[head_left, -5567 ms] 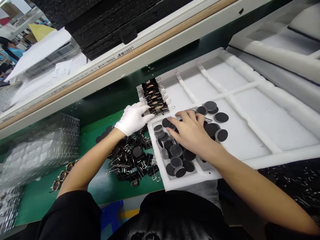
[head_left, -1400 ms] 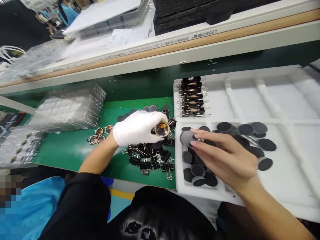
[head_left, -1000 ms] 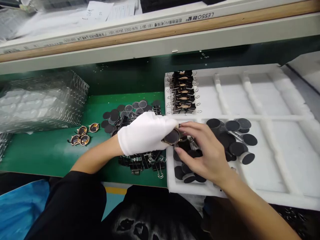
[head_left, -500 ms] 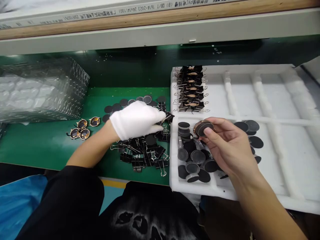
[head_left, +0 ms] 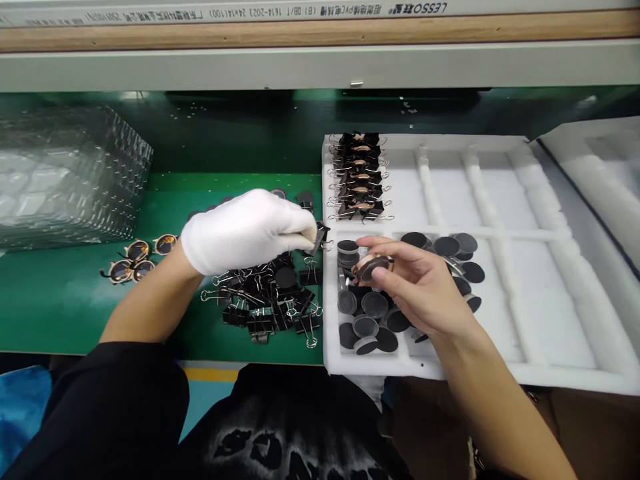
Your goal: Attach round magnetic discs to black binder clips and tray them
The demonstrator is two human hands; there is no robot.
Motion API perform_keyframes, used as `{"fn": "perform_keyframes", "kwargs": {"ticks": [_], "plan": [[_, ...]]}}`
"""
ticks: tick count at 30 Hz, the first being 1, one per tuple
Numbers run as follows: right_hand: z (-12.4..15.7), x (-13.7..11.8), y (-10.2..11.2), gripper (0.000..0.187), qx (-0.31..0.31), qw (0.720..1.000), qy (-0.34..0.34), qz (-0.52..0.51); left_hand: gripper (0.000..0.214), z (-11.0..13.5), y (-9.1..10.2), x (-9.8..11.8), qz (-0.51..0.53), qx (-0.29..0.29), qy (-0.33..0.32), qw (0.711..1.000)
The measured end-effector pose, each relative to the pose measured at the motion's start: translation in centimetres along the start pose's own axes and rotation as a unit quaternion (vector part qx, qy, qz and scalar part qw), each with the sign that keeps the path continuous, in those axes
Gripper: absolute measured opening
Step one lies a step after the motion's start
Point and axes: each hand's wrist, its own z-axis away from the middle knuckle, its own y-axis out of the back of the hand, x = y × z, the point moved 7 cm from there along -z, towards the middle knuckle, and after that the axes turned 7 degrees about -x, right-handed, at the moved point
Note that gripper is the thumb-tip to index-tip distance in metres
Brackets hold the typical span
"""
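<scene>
In a white glove, my left hand (head_left: pixel 255 227) pinches a black binder clip (head_left: pixel 321 237) above the left edge of the white foam tray (head_left: pixel 332 363). My bare right hand (head_left: pixel 417 283) holds a round watch case (head_left: pixel 371 265) with a gold-coloured rim and a dark disc against its face, tilted between thumb and fingers. Below my left hand lies a heap of black binder clips (head_left: pixel 263 323) with wire handles. Under my right hand, dark round discs (head_left: pixel 375 305) and clear-edged ones fill a tray compartment.
A row of clipped gold-rimmed pieces (head_left: pixel 361 177) stands in the tray's back-left compartment. Several gold-rimmed round pieces (head_left: pixel 137 251) with dark faces lie on the green table (head_left: pixel 60 303). Clear plastic trays (head_left: pixel 75 177) are stacked at left. A shelf edge (head_left: pixel 300 70) crosses above.
My left hand has lifted the binder clip from beside the heap. The watch case in my right hand has turned and tilted flatter. The camera view has shifted to the right.
</scene>
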Motion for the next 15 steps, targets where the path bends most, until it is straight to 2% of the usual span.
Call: {"fn": "perform_keyframes", "kwargs": {"ticks": [2, 4, 6, 9, 11, 12, 13, 15], "plan": [[0.2, -0.8, -0.9, 0.014, -0.024, 0.998, 0.036, 0.055, 0.019, 0.0, 0.5, 0.9, 0.070, 0.083, 0.034, 0.993], [0.6, -1.5, -1.7, 0.018, -0.030, 0.989, 0.076, 0.124, 0.015, -0.1, 0.1, 1.7, 0.180, 0.137, 0.068, 0.972], [0.9, -2.2, -2.2, 0.026, -0.022, 0.971, 0.131, 0.200, 0.013, -0.4, -1.1, 2.3, 0.294, 0.141, 0.090, 0.941], [1.3, -3.1, -2.6, 0.034, -0.011, 0.936, 0.205, 0.287, 0.012, -0.8, -2.6, 3.1, 0.382, 0.090, 0.090, 0.915], [1.3, -3.2, -2.7, 0.034, -0.024, 0.931, 0.217, 0.291, 0.012, -0.8, -2.5, 3.3, 0.359, 0.059, 0.063, 0.929], [1.2, -3.2, -2.7, 0.033, -0.043, 0.940, 0.207, 0.269, 0.012, -0.7, -2.2, 3.3, 0.323, 0.051, 0.044, 0.944], [1.1, -3.0, -2.7, 0.032, -0.070, 0.952, 0.186, 0.232, 0.012, -0.6, -1.8, 3.3, 0.273, 0.049, 0.026, 0.961], [1.0, -2.4, -2.9, 0.029, -0.135, 0.975, 0.122, 0.128, 0.031, -0.4, -1.2, 3.2, 0.163, 0.040, -0.001, 0.986]]}}
